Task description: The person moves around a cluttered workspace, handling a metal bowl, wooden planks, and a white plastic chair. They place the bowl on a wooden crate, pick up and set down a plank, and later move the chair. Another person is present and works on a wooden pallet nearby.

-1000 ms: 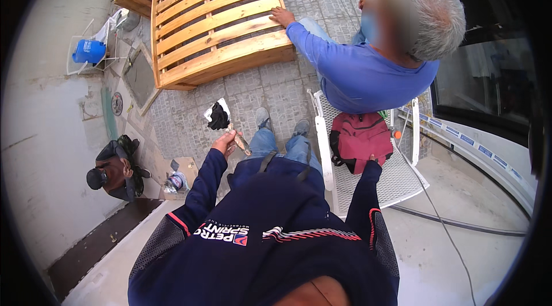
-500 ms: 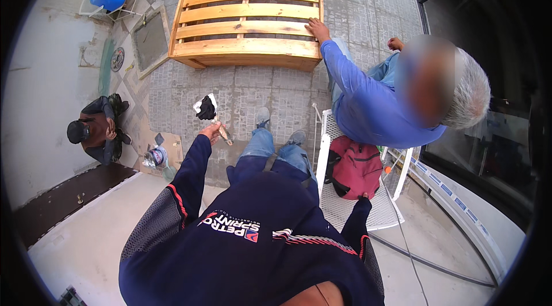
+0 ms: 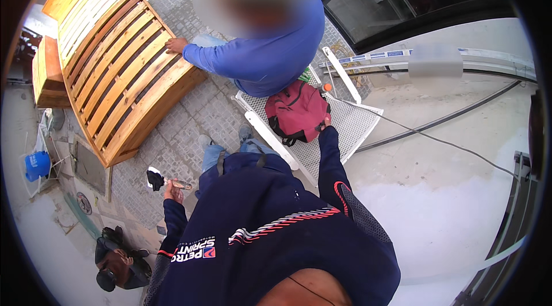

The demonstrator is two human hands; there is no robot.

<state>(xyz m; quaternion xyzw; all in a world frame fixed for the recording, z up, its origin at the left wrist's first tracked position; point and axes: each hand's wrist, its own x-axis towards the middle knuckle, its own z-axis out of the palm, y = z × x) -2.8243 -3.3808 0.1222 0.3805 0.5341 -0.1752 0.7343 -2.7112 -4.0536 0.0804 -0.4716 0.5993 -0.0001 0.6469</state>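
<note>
My left hand (image 3: 173,192) is closed around the wooden handle of what looks like a paintbrush (image 3: 183,184). Its far end is a black clump (image 3: 154,180) with something white around it; the bristles cannot be made out. A red and black backpack (image 3: 299,109) lies on a white perforated metal bench (image 3: 353,125). My right hand (image 3: 326,123) grips the backpack's near right edge, its fingers partly hidden by their small size and the bag.
A co-worker in a blue shirt (image 3: 282,47) sits at the bench's far side, one hand on a slatted wooden bed frame (image 3: 123,70). Another person (image 3: 122,263) crouches at lower left. A cable (image 3: 422,129) crosses by the bench; a blue container (image 3: 38,165) stands far left.
My view has turned right, so the bed frame and crouching person shift left and down. Both hands keep their holds. The co-worker's hand stays on the frame.
</note>
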